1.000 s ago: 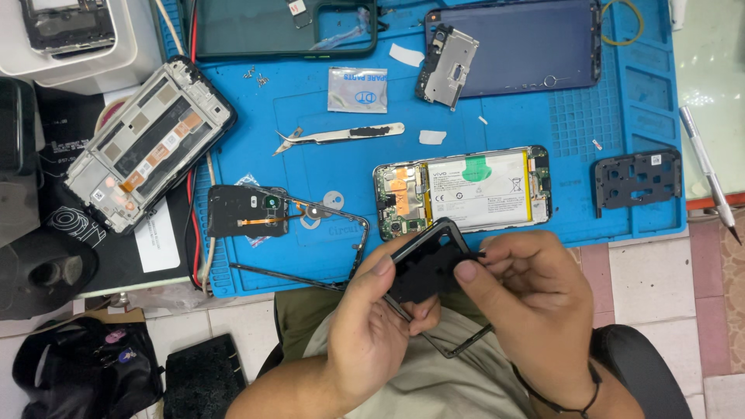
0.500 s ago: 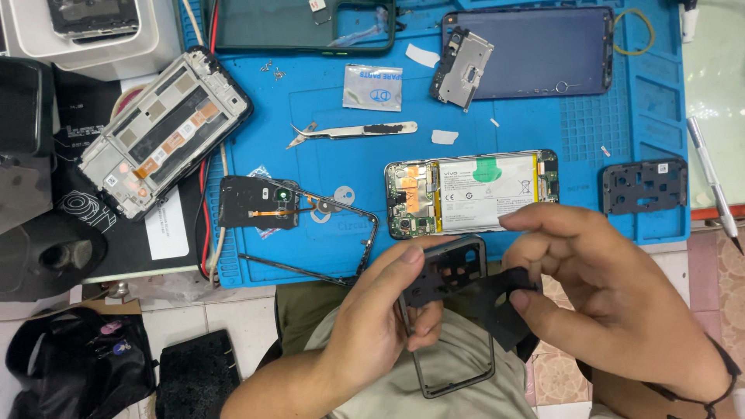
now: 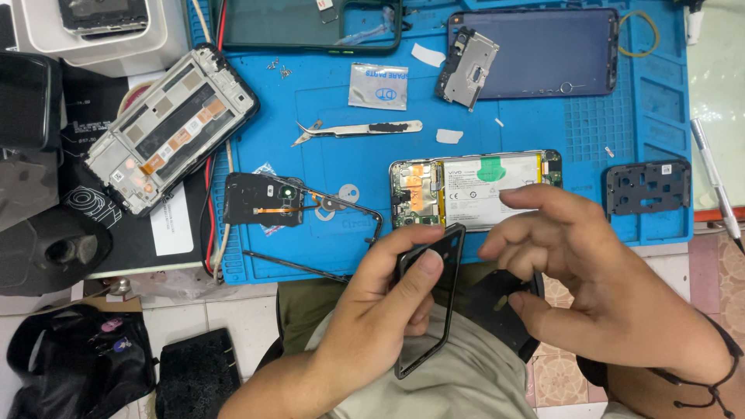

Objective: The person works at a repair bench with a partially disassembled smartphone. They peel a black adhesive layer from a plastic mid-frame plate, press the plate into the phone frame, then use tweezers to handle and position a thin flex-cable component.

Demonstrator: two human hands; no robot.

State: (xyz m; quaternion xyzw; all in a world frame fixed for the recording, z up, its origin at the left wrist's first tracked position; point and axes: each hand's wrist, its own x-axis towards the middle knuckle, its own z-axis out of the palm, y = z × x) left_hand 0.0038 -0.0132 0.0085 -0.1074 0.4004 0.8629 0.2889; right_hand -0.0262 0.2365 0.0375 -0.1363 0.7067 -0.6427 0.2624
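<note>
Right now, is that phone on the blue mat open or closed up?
Open: the phone lies with its back off, battery and circuit board exposed.

mat (image 3: 310, 109): blue | frame (image 3: 434, 310): black | tweezers (image 3: 361, 129): silver | bag (image 3: 77, 365): black

Small silver square sachet (image 3: 378, 85) lies on the blue mat (image 3: 543, 124).

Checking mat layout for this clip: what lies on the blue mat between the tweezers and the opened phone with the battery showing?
In the head view, only a small white scrap lies between the tweezers and the opened phone; otherwise bare blue mat.
</note>
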